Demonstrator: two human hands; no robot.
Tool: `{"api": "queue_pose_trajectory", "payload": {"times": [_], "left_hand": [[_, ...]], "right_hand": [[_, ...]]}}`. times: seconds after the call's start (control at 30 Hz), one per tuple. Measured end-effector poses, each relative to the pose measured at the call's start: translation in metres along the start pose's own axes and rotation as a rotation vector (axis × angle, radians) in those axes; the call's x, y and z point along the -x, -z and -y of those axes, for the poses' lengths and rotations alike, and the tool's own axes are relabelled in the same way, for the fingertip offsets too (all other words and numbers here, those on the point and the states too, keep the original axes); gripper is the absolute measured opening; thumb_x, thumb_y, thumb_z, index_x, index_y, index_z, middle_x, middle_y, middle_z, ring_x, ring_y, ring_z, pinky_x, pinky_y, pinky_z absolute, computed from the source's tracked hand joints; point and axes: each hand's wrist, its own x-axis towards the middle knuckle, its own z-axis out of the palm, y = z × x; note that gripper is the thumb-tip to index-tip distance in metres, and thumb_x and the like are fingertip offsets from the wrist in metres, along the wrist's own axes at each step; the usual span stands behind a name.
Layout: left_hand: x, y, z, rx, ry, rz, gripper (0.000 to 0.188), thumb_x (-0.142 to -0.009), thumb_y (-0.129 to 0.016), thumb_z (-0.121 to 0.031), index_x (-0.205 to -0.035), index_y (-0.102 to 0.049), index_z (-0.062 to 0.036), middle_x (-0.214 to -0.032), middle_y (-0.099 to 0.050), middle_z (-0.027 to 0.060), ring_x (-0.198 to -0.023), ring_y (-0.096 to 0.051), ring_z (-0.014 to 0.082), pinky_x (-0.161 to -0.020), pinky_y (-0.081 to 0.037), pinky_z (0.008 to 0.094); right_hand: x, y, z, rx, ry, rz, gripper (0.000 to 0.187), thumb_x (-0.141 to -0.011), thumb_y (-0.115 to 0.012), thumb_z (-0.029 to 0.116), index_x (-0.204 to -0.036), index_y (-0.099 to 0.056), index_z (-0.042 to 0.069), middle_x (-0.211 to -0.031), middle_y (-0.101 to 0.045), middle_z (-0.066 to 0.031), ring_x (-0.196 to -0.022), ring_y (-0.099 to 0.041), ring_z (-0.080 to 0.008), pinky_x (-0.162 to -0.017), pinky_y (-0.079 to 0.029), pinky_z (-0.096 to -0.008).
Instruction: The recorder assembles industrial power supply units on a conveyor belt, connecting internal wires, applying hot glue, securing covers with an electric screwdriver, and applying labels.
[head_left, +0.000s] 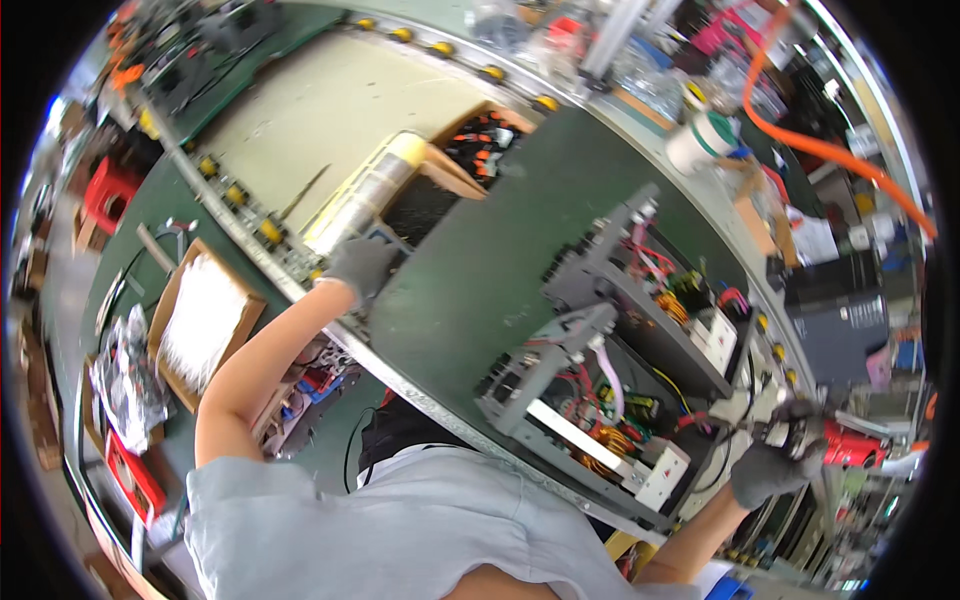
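Note:
My left hand, in a grey glove, is at the near end of an open box of small black parts. Its fingers are blurred, so I cannot tell whether they grip the box edge. Just beyond it lies a long roll with a yellow end, in clear wrap. At the far right my gloved right hand has its fingers curled round something dark and partly metallic, too unclear to name. A red cylindrical object sits right beside those fingers. Two open grey device frames with coils and wires stand nearer my right hand.
A cardboard box with black and orange parts stands beyond the black-parts box. To the left lie a carton of white strips and a clear plastic bag. A roller rail edges the green surface. An orange hose hangs at upper right.

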Motion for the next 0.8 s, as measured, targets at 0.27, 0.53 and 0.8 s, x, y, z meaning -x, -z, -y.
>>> {"api": "queue_pose_trajectory", "payload": {"times": [0.27, 0.53, 0.8], "left_hand": [[-0.003, -0.016, 0.021, 0.186, 0.021, -0.139, 0.017, -0.086, -0.058, -0.015, -0.097, -0.070, -0.0087, -0.088, -0.070, 0.0164, -0.084, -0.069, 0.0334, -0.075, -0.054, 0.0419], [0.016, 0.017, 0.049, 1.855, 0.337, -0.027, 0.025, -0.084, -0.058, -0.010, -0.106, -0.062, 0.0008, -0.069, -0.061, 0.0023, -0.058, -0.058, 0.0127, -0.056, -0.049, 0.0225], [0.038, 0.004, 0.052, 2.305, 0.045, 0.181, 0.042, -0.090, -0.050, -0.006, -0.129, -0.048, 0.0082, -0.110, -0.060, 0.0142, -0.085, -0.060, 0.0201, -0.076, -0.054, 0.0284]], "right_hand": [[0.017, -0.002, 0.020, -0.168, 0.047, -0.105, 0.086, -0.083, -0.062, 0.053, -0.136, -0.041, -0.011, -0.073, -0.047, -0.0040, -0.057, -0.036, -0.0106, -0.051, -0.030, -0.0239], [0.037, 0.022, 0.024, -0.188, 0.018, -0.141, 0.088, -0.084, -0.063, 0.053, -0.138, -0.037, -0.012, -0.072, -0.049, -0.0057, -0.058, -0.041, -0.0124, -0.053, -0.034, -0.0255], [0.035, 0.031, 0.030, -0.213, 0.003, -0.130, 0.089, -0.083, -0.059, 0.051, -0.138, -0.038, -0.015, -0.081, -0.045, -0.0052, -0.063, -0.035, -0.0130, -0.064, -0.032, -0.0291]]}}
